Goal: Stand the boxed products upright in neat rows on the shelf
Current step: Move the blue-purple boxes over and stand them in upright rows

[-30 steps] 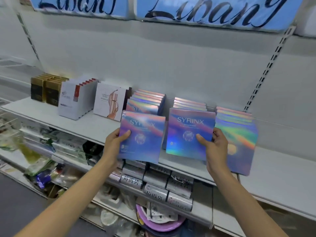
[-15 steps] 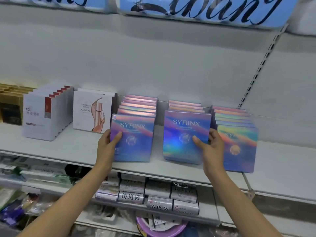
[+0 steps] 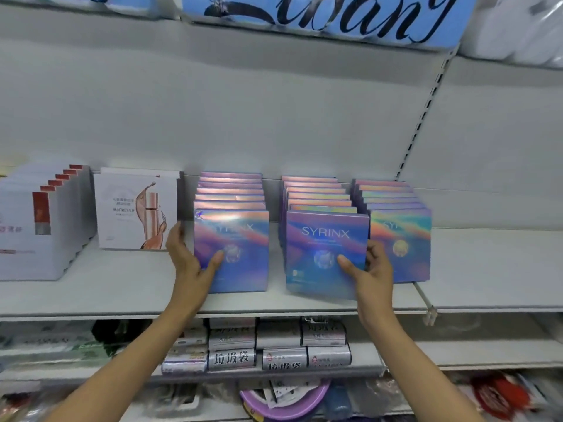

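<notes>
Three rows of iridescent SYRINX boxes stand upright on the white shelf (image 3: 122, 293). My left hand (image 3: 190, 263) grips the front box of the left row (image 3: 240, 239) by its left edge, thumb on its face. My right hand (image 3: 370, 275) grips the front box of the middle row (image 3: 323, 239) at its right edge, thumb across its face; this box leans slightly forward. The right row (image 3: 402, 239) stands untouched beside my right hand.
Left of the SYRINX rows stand a white box with a rose-gold bottle print (image 3: 134, 208) and a row of white boxes with red tabs (image 3: 42, 226). Bare shelf runs to the right (image 3: 493, 269). Rolls of bags (image 3: 259, 351) fill the lower shelf.
Both hands have carried their boxes back onto the shelf, setting them at the front of the left and middle rows. The view has shifted right and closer.
</notes>
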Available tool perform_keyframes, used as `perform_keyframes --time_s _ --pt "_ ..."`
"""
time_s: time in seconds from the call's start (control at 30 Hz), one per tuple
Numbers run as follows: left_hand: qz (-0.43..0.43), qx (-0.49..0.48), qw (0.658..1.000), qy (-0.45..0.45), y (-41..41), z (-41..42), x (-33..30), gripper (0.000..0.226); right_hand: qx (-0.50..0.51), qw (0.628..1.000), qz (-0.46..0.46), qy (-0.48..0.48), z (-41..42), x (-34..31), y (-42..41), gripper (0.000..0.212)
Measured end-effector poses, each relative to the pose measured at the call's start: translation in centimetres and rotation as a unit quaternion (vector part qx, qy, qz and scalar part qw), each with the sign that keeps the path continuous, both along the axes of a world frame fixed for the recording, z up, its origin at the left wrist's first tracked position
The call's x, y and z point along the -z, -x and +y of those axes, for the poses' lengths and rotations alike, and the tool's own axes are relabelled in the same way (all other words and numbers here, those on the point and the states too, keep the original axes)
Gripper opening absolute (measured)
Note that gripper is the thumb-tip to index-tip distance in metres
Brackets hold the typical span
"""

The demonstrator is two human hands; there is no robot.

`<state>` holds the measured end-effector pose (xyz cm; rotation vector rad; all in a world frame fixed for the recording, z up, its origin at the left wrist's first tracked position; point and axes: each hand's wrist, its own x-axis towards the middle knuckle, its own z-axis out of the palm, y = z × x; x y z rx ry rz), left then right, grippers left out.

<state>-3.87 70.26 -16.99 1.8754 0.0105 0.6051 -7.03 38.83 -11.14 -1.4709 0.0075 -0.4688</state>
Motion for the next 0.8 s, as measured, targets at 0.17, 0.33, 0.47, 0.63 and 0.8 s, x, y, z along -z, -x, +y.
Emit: perform_keyframes --time_s 0.17,0.33,0.47,0.63,0.8 --pt "0.041 0.116 0.99 0.063 -0.2 0.7 -0.2 0.109 0.001 1.0 0.0 -0.019 -0.6 0.6 0.9 0.033" --pt "0.02 0.142 0.987 0.077 0.0 0.7 -0.2 0.091 0.007 0.999 0.013 -0.028 -1.0 0.6 1.5 0.032" --pt "0.024 0.146 0.985 0.091 0.1 0.7 -0.1 0.089 0.011 0.999 0.018 -0.028 -1.3 0.7 1.4 0.032" --pt "0.018 0.141 0.984 0.103 0.4 0.3 -0.4 0.08 -0.005 1.0 0.021 -0.016 -1.5 1.0 0.9 0.031" --pt "0.016 0.132 0.986 0.105 0.6 0.0 -0.6 0.075 -0.014 1.0 0.019 0.004 -1.5 1.3 -0.1 0.031"
